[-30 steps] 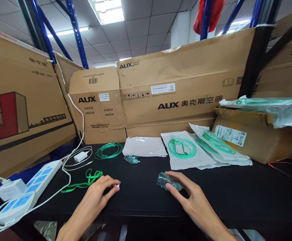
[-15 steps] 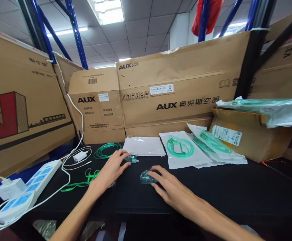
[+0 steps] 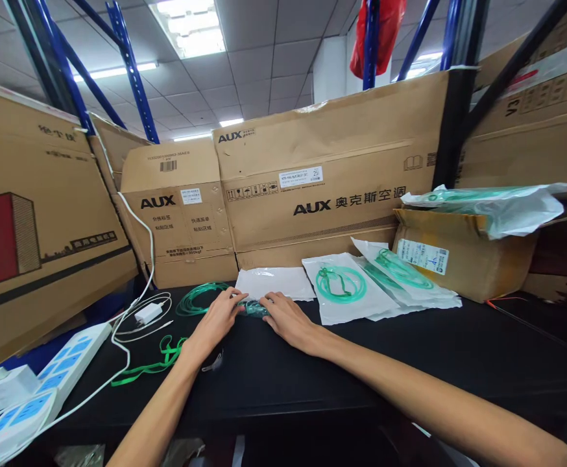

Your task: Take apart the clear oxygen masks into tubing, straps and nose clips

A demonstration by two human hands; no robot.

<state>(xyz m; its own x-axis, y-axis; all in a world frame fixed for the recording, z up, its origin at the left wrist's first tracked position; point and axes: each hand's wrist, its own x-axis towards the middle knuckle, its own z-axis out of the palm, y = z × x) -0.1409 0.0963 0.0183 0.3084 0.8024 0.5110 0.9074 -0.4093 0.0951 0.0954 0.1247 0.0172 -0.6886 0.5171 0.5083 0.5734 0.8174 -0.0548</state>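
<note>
Both of my hands meet over the black table, in front of a flat white packet (image 3: pixel 276 283). Between my left hand (image 3: pixel 219 318) and my right hand (image 3: pixel 288 321) sits a clear green plastic face mask (image 3: pixel 254 309), partly hidden by fingers. The fingers of my left hand curl at its left end, where a small nebulizer cup was in view earlier; that cup cannot be made out separately now. My right hand is closed on the mask's right side. Coiled green tubing (image 3: pixel 196 301) lies beyond my left hand, and a green elastic strap (image 3: pixel 167 355) lies left of my forearm.
Packaged tubing sets (image 3: pixel 344 285) lie at the right, near an open carton (image 3: pixel 463 259) with another packet on top. A white power strip (image 3: pixel 64 370), cables and a charger (image 3: pixel 148 314) occupy the left. Large cardboard boxes (image 3: pixel 313 214) stand behind. A small clear piece (image 3: pixel 213 363) lies near my left wrist.
My right hand has moved left and away from me with the mask, up to my left hand. My left hand stays nearly in place. The view has shifted slightly.
</note>
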